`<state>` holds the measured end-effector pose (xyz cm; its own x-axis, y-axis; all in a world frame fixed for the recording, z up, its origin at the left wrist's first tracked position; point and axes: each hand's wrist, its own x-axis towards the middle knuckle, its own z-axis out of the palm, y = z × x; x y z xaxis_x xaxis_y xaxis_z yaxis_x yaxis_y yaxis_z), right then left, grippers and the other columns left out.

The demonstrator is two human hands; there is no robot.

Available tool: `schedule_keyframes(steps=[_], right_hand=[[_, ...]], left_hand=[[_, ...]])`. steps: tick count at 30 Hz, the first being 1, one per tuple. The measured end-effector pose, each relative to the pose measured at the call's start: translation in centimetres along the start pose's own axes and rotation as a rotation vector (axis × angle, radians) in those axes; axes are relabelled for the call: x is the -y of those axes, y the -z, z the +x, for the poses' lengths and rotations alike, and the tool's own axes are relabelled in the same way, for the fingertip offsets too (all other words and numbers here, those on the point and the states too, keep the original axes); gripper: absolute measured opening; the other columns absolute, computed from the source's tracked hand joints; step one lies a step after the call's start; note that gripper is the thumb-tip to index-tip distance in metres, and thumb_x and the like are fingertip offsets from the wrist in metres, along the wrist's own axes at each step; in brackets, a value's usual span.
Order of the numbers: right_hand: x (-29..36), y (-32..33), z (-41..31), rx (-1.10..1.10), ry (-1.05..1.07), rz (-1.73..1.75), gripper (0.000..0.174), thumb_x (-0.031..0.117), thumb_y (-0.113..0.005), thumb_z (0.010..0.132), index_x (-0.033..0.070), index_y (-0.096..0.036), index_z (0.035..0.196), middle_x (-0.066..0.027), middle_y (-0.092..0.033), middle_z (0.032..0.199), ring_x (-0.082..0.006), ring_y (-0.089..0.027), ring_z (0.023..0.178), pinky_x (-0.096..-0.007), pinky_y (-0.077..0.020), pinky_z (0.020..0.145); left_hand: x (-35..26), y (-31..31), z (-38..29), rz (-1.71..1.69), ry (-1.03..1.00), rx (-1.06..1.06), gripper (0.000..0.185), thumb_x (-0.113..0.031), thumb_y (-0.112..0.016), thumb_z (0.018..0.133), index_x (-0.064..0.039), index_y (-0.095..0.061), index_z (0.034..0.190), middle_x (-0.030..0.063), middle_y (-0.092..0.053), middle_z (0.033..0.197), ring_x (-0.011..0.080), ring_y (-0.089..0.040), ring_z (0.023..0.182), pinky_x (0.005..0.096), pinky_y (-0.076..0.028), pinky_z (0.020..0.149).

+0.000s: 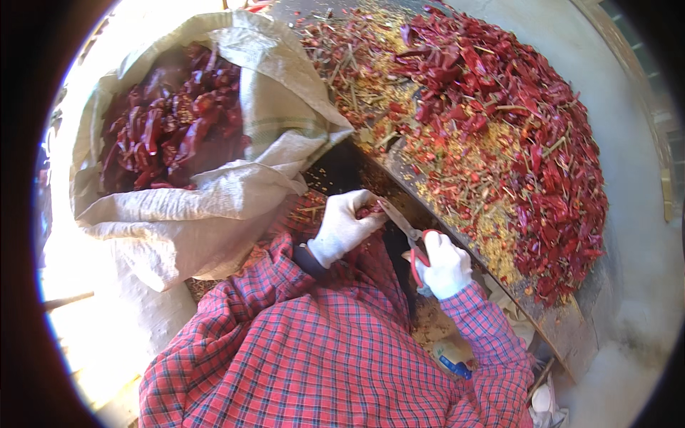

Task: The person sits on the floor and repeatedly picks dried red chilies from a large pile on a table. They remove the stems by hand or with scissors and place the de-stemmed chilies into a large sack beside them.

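My left hand (pixel 345 222), in a white glove, pinches a dried red chili pepper (pixel 370 212) that its fingers mostly cover. In my gloved right hand (pixel 445 263) are scissors (pixel 415 235) with red handles. Their blades point up and left, with the tips at the pepper by my left fingertips; whether they touch it I cannot tell. Left of my hands, a woven plastic sack (pixel 278 101) stands with its mouth wide, holding whole dried red chilies (pixel 171 123). To the right, a large heap of cut red chilies (pixel 556 160) lies on a tabletop (pixel 575 326).
Loose yellow seeds (pixel 495 142) and cut stems (pixel 348 69) are spread along the near part of the tabletop. Its straight edge (pixel 455 230) runs diagonally close to my right hand. A blue object (pixel 455 368) lies low beside my right sleeve. A pale wall rises behind the heap.
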<state>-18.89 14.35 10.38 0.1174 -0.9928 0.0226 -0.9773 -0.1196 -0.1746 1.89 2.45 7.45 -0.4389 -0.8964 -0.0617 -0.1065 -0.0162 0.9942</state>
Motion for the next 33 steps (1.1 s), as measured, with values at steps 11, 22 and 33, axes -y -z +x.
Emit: schedule_keyframes(steps=[11, 22, 33], right_hand=[[-11.0, 7.3, 3.3, -0.343, -0.474, -0.089, 0.045, 0.021, -0.083, 0.074, 0.008, -0.058, 0.108, -0.0144, -0.064, 0.103, -0.0372, -0.065, 0.094, -0.0468, -0.0528, 0.079], [-33.9, 9.6, -1.3, -0.265, -0.912, -0.419, 0.046, 0.016, -0.075, 0.082, 0.006, -0.054, 0.123, -0.0173, -0.058, 0.12, -0.0387, -0.056, 0.114, -0.0487, -0.0487, 0.094], [-22.1, 4.0, -2.0, -0.533, -0.644, -0.268, 0.049, 0.025, -0.073, 0.085, 0.005, -0.056, 0.126, -0.0175, -0.056, 0.128, -0.0387, -0.054, 0.116, -0.0494, -0.0475, 0.095]], left_hand=[[-14.1, 5.5, -0.8, -0.246, 0.257, 0.079, 0.02, -0.011, -0.075, 0.088, 0.001, -0.068, 0.101, 0.0015, -0.068, 0.084, 0.0059, -0.062, 0.08, 0.0243, -0.052, 0.074], [-17.2, 32.3, 0.4, 1.495, -0.14, -0.7, 0.04, -0.034, -0.069, 0.088, -0.008, -0.066, 0.118, 0.0129, -0.066, 0.116, 0.0312, -0.065, 0.102, 0.0402, -0.052, 0.088], [-14.5, 32.5, 1.4, 1.764, -0.129, -0.63, 0.047, -0.038, -0.068, 0.091, -0.008, -0.061, 0.126, 0.0155, -0.062, 0.124, 0.0366, -0.058, 0.115, 0.0462, -0.046, 0.097]])
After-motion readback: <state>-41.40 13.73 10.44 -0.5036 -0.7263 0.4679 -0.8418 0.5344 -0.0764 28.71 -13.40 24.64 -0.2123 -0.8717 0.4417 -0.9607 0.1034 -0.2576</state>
